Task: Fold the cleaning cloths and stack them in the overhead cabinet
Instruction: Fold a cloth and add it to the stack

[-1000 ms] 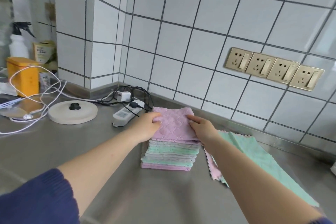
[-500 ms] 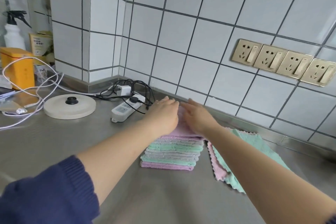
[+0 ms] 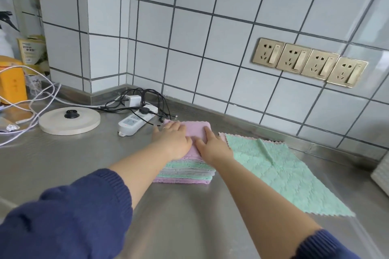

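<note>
We are pressing both hands flat on the pink cloth [image 3: 196, 130] topping the stack of folded cloths [image 3: 186, 172] on the steel counter [image 3: 189, 216]. The left hand [image 3: 172, 143] is lying with straight fingers on the left half, the right hand [image 3: 212, 145] beside it on the right half, the two nearly touching, gripping nothing. Just right of the stack a green cloth [image 3: 280, 172] is lying unfolded and flat, with a pink edge [image 3: 222, 135] peeking out under its far corner, so folding is looking unfinished and nothing is reaching the cabinet, which is not showing in view. Risks, as we are judging them: the stack is tall and soft, so uneven pressing or lifting from one side is likely tipping the layers and sliding the top cloths off. Grabbing it with too shallow a hold could be letting the lower cloths drop out on the way up. The power strip [image 3: 134, 122] and tangled black cables [image 3: 151, 101] are sitting near the stack's far left corner, so a sweeping left hand could be snagging a cord or dragging a plug. The kettle base [image 3: 69, 122] is sitting further left, well apart.
</note>
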Available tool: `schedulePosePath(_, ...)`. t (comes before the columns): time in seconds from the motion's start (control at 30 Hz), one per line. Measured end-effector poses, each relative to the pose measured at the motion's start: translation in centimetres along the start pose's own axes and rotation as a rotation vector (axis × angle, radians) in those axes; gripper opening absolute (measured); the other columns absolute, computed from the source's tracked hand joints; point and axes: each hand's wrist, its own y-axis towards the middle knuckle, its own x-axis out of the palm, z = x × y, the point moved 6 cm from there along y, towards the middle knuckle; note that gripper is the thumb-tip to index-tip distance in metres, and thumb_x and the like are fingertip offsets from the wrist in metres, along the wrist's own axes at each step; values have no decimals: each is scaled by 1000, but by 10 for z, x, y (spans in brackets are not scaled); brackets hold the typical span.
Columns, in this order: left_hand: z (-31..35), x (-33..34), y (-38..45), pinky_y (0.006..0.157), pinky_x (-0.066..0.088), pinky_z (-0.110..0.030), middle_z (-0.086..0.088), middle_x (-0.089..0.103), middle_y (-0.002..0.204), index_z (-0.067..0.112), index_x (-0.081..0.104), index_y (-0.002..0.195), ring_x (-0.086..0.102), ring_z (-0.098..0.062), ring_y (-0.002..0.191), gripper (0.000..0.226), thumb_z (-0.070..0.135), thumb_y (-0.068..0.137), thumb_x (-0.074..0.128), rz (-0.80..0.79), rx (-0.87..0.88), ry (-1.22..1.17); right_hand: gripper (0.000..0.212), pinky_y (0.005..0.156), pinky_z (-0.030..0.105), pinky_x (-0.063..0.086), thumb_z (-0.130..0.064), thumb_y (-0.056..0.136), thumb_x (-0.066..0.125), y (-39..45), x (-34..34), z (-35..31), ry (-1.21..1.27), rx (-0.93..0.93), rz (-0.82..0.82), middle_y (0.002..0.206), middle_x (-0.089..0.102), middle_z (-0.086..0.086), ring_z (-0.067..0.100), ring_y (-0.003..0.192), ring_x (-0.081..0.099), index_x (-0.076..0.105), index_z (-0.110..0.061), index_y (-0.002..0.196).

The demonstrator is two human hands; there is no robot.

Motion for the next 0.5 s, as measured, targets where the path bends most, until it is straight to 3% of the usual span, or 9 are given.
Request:
schedulePosePath(0.17,38,-28,-22,114,15,-48,1,50,134,22,54,124,41,-22,128,35,25,93,37,313,231,182,55,112,45,26,-54,94,35,-35,-32,32,124,-109,123,149,35,1,21,137,33,34,-28,143)
schedulePosePath(0.33,128,-13,-55,103,26,-37,-1,66,103,19,68,102,56,-26,103,29,25,88,43,416,617,73,35,96,30,41,-44,94,45,-62,-57,116,-21,-56,104,130,54,-4,16,115,53,59,-30,123)
schedulePosePath(0.4,155,2,-61,97,32,-34,-3,66,102,17,68,102,57,-29,101,29,26,87,45,364,678,51,26,91,29,45,-38,92,50,-72,-68,148,-91,-16,67,119,60,-5,14,107,58,66,-30,110)
schedulePosePath(0.5,188,36,-65,93,41,-34,-4,61,114,19,62,115,54,-28,109,32,31,91,45,155,684,57,22,90,27,45,-32,90,55,-91,-78,194,-136,47,-15,113,61,-6,14,107,58,69,-28,106)
